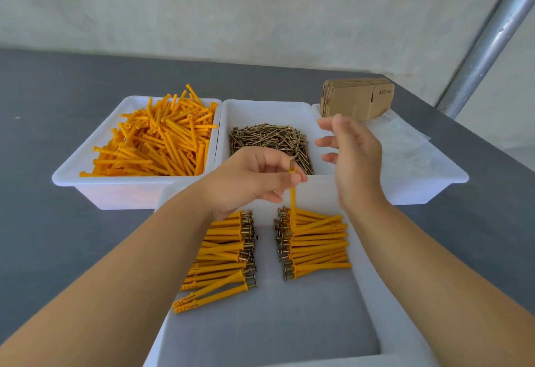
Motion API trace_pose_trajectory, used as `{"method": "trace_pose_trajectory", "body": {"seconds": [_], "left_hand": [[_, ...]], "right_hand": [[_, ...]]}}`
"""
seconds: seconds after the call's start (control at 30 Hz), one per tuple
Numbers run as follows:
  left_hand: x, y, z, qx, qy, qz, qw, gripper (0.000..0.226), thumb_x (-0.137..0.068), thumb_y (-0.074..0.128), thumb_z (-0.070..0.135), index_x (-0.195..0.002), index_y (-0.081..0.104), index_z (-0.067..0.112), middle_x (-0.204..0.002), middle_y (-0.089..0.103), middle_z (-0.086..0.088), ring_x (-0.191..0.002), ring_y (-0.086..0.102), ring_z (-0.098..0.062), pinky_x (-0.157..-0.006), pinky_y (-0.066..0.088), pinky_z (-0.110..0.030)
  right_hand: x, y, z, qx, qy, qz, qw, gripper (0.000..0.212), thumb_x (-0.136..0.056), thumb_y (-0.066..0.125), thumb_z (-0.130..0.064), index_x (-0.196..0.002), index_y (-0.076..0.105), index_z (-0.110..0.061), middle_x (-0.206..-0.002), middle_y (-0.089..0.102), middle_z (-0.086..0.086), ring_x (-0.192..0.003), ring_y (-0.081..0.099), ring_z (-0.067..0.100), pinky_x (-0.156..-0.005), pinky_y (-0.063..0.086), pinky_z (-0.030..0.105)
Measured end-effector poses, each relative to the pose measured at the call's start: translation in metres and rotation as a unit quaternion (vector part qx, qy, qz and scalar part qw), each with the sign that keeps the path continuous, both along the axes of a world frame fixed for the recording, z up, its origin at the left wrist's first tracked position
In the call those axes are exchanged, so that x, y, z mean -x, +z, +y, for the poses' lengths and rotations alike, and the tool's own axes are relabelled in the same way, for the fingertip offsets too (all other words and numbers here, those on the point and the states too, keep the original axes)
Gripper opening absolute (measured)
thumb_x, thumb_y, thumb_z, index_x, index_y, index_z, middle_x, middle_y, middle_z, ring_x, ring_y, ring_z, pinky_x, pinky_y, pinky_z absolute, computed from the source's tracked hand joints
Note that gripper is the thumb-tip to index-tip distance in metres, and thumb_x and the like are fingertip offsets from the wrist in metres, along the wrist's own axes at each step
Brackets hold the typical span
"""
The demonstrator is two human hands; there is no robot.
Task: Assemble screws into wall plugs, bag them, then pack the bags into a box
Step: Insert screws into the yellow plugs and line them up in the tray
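My left hand (254, 177) pinches an upright orange wall plug (292, 201) with a screw head showing at its top. Just to its right, my right hand (351, 152) hovers with spread fingers and holds nothing. Below them, the near white tray (373, 303) holds two rows of assembled plugs: a left row (223, 253) and a right row (314, 246), screw heads facing the middle. A white bin of loose orange plugs (153, 137) stands at the back left. A bin of loose screws (270, 140) stands behind my hands.
A third white bin (451, 177) at the right holds clear plastic bags (405, 146) and a stack of flat cardboard boxes (357, 98). All stands on a dark grey table (43, 192). A metal pole (489, 39) slants up at the far right.
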State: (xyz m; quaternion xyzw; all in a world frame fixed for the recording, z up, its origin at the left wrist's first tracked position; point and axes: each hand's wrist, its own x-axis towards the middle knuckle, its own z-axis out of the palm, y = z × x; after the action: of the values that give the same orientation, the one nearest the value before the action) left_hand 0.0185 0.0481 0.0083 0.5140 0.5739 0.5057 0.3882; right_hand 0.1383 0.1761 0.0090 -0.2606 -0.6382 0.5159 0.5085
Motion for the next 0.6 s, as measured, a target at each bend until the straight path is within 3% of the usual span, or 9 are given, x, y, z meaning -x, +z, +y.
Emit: {"method": "trace_pose_trajectory", "body": {"seconds": [0.1, 0.2, 0.3, 0.4, 0.5, 0.6], "left_hand": [[-0.013, 0.001, 0.001, 0.022, -0.045, 0.115, 0.992, 0.007, -0.086, 0.071, 0.004, -0.091, 0.071, 0.009, -0.076, 0.072, -0.003, -0.07, 0.067, -0.013, -0.072, 0.054, -0.024], [-0.034, -0.002, 0.005, 0.042, -0.056, 0.255, 0.964, 0.011, -0.08, 0.073, 0.004, -0.085, 0.066, 0.011, -0.08, 0.073, -0.002, -0.073, 0.067, -0.015, -0.068, 0.052, -0.022], [-0.056, -0.008, 0.009, 0.033, -0.071, 0.403, 0.912, 0.011, -0.078, 0.073, 0.012, -0.078, 0.062, 0.015, -0.08, 0.068, 0.002, -0.073, 0.058, -0.009, -0.063, 0.041, -0.013], [-0.073, -0.019, 0.014, 0.06, -0.104, 0.504, 0.855, 0.014, -0.08, 0.068, 0.018, -0.076, 0.055, 0.019, -0.081, 0.062, 0.001, -0.079, 0.056, -0.018, -0.069, 0.047, -0.031], [-0.081, -0.028, 0.016, 0.086, -0.112, 0.601, 0.787, 0.01, -0.083, 0.063, 0.019, -0.078, 0.054, 0.018, -0.076, 0.055, 0.001, -0.078, 0.055, -0.024, -0.06, 0.044, -0.032], [-0.086, -0.031, 0.017, 0.098, -0.129, 0.64, 0.752, 0.005, -0.084, 0.063, 0.019, -0.081, 0.062, 0.014, -0.076, 0.057, 0.0, -0.08, 0.057, -0.025, -0.058, 0.044, -0.032]], "right_hand": [[-0.001, -0.001, 0.006, 0.012, -0.028, -0.004, 1.0, 0.02, -0.086, 0.053, -0.039, -0.082, 0.071, -0.032, -0.079, 0.07, -0.015, -0.08, 0.066, 0.013, -0.065, 0.048, 0.028], [-0.001, -0.003, 0.009, 0.015, -0.031, -0.006, 0.999, 0.018, -0.086, 0.054, -0.037, -0.081, 0.071, -0.034, -0.078, 0.071, -0.015, -0.079, 0.066, 0.013, -0.065, 0.048, 0.027], [-0.001, -0.005, 0.01, 0.013, -0.028, -0.015, 0.999, 0.019, -0.09, 0.056, -0.032, -0.079, 0.071, -0.035, -0.076, 0.07, -0.015, -0.078, 0.066, 0.013, -0.063, 0.048, 0.026], [-0.001, -0.006, 0.01, 0.025, -0.021, -0.015, 0.999, 0.019, -0.091, 0.058, -0.025, -0.08, 0.072, -0.031, -0.075, 0.069, -0.014, -0.074, 0.063, 0.011, -0.058, 0.047, 0.022], [0.0, -0.007, 0.01, 0.021, -0.016, -0.022, 0.999, 0.02, -0.092, 0.058, -0.022, -0.079, 0.071, -0.029, -0.08, 0.07, -0.016, -0.072, 0.062, 0.006, -0.057, 0.046, 0.022], [-0.001, -0.009, 0.01, 0.008, -0.01, -0.039, 0.999, 0.02, -0.093, 0.057, -0.023, -0.081, 0.071, -0.03, -0.079, 0.069, -0.017, -0.073, 0.063, 0.004, -0.065, 0.049, 0.03]]}}
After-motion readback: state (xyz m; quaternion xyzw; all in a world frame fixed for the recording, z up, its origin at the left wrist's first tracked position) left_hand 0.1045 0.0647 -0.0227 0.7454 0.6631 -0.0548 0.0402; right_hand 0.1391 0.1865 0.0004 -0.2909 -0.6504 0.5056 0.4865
